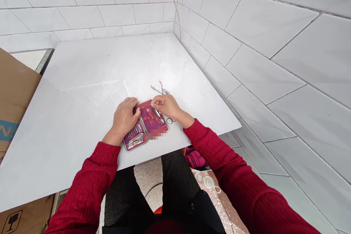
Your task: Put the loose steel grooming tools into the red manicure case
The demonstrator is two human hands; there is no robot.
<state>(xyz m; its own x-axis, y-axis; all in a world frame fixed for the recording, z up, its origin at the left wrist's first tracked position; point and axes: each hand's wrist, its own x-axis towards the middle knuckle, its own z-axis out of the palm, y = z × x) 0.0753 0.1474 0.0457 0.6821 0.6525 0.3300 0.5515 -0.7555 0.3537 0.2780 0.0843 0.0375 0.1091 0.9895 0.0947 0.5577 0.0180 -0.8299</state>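
An open manicure case (146, 126) lies near the table's front edge, its purple lining holding several silver tools in loops. My left hand (123, 115) grips the left half by its upper edge, thumb toward the hinge. At the upper right of the case, the fingertips of my right hand (166, 105) are pinched together; slim silver tools lie just below them, and what they hold is hidden. Just beyond this hand rest silver nippers (161, 88). The finger rings of small scissors (170, 120) show beside my right wrist. A blurred patch covers the case's lower edge.
The white table (82, 62) meets tiled walls at the back and right. A pale cable (175, 3) hangs in the corner. Cardboard boxes stand left of the table (16, 91) and below it (30, 215). Pink-and-black fabric (195, 158) lies under the front edge.
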